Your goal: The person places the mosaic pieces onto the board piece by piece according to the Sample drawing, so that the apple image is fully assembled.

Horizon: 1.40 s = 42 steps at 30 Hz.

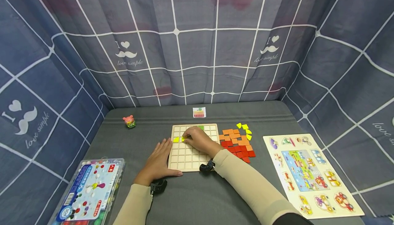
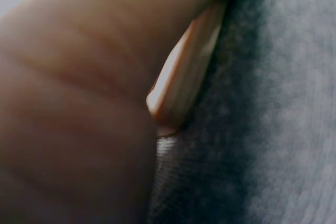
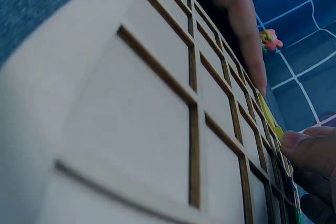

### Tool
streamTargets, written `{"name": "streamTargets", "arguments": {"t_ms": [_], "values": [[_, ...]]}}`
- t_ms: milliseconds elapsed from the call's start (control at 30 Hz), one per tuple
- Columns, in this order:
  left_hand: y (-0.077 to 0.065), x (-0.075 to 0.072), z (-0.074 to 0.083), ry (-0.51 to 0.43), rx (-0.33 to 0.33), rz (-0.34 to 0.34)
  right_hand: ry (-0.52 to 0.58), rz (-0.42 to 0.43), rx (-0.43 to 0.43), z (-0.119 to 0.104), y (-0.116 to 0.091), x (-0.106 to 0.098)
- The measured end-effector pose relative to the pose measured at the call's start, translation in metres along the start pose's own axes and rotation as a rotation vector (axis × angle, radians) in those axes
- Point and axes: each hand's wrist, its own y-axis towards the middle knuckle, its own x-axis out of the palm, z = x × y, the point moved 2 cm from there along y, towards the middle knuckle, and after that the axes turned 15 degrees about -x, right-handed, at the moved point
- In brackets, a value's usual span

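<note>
A wooden grid board (image 1: 184, 165) lies on the grey table, its square cells split by raised strips. My right hand (image 1: 201, 139) reaches over its upper part and pinches a yellow tile (image 3: 279, 131) between thumb and fingers, low over the cells. Left of it, another yellow tile (image 1: 175, 140) sits in a cell near the board's left edge. A green tile (image 1: 201, 128) lies in the top row, partly behind the right hand. With fingers extended, my left hand (image 1: 157, 163) rests along the board's left edge, thumb by the lower-left corner.
Right of the board lie several orange tiles (image 1: 235, 136), red tiles (image 1: 238, 149) and yellow tiles (image 1: 245, 127). A small pattern card (image 1: 199, 112) is behind it. A picture puzzle board (image 1: 274, 175) lies far right, a boxed molecule set (image 1: 89, 190) front left, a pink figurine (image 1: 129, 121) back left.
</note>
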Motion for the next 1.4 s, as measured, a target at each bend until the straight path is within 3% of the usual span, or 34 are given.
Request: {"name": "streamTargets", "arguments": {"t_ms": [467,1400], "values": [[-0.002,-0.001,0.002,0.004,-0.001,-0.005,-0.059,0.019,0.011,-0.006,0.004,0.013],[-0.001,-0.001,0.001,0.014,-0.019,-0.014,-0.072,0.064,0.063,-0.010,0.008,0.015]]}}
